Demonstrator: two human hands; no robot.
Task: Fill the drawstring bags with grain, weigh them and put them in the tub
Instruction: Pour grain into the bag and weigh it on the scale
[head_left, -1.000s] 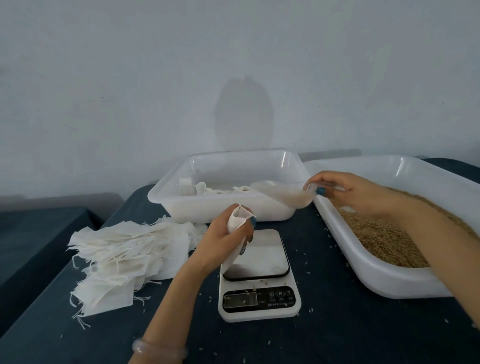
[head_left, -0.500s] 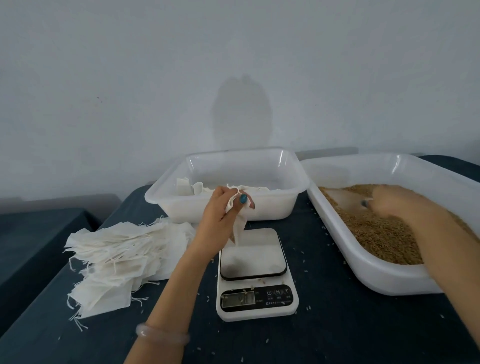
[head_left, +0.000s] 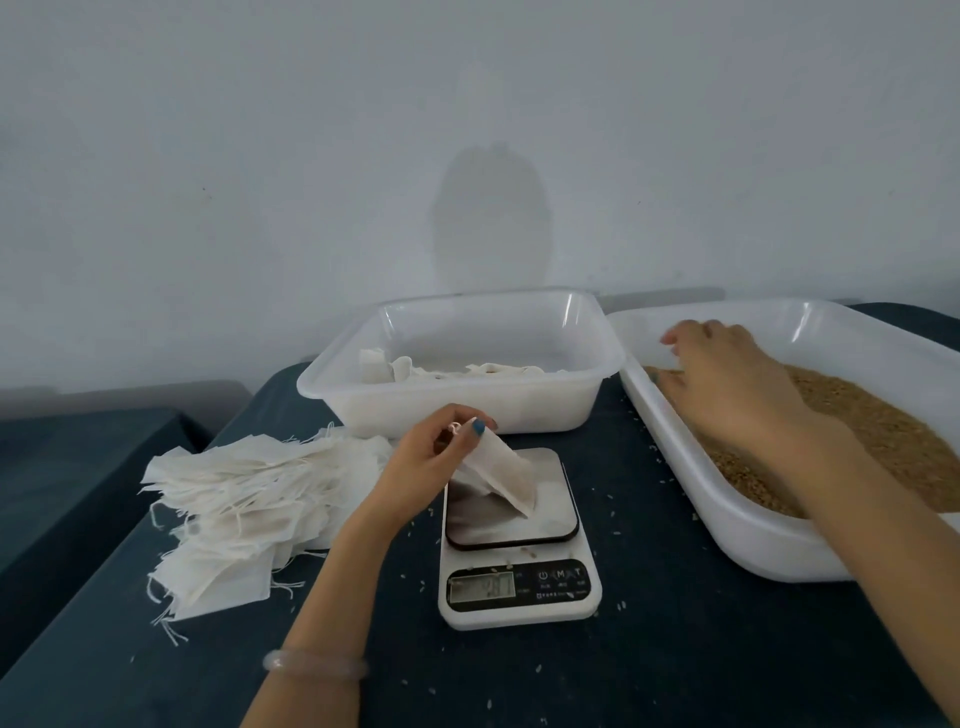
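- Drawstring bag, white & part-filled, leaned tilted on the scale; its lower corner touched the scale's plate and its top was raised toward the scale's back-left corner.
- Left hand pinched the bag's gathered top betw. thumb & fingers, just above the scale's back-left corner. The thumbnail was painted blue.
- Scale display was lit w/ digits, too blurred to read.
- Right hand was palm-down, right of the scale & farther back, inside the grain tray. Fingers were bent w/ the thumb tip at the grain; couldn't tell whether it grasped anything.
- Grain tray was a large white container just right of the scale, holding brown grain.
- White tub sat directly behind the scale, w/ several filled bags lying on its floor.
- Stack of empty bags lay left of the scale, fanned out, strings trailing.
- Pale bracelet circled the left wrist, front-left of the scale.
- Loose grains were scattered on the dark blue cloth around the scale, a few also on the scale's body.
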